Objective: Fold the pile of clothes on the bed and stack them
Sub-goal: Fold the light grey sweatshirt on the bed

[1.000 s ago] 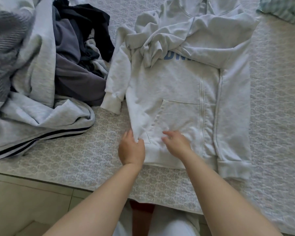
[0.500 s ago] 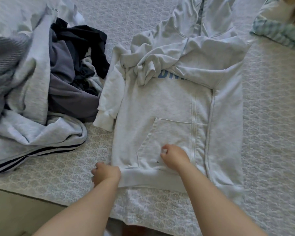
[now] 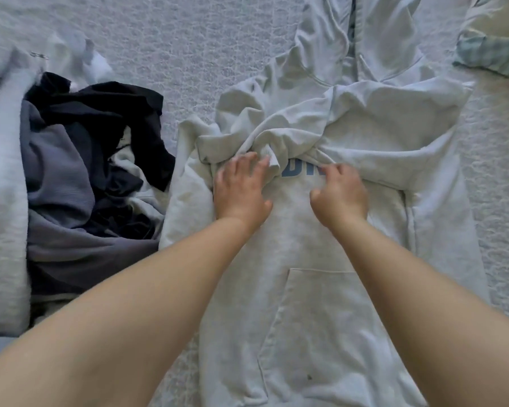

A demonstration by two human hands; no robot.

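We find the left hand (image 3: 241,189) flat on the light grey cotton hoodie (image 3: 321,289), the right hand (image 3: 340,193) pinching its chest fabric.

A home bedroom. A patterned bedspread (image 3: 188,39) covers the whole surface, with a heap of clothes (image 3: 80,177) at nine o'clock and a pillow (image 3: 494,54) at two.

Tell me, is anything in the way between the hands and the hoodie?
Nothing visible is. The left hand and right hand already rest on the hoodie, by its bunched sleeve.
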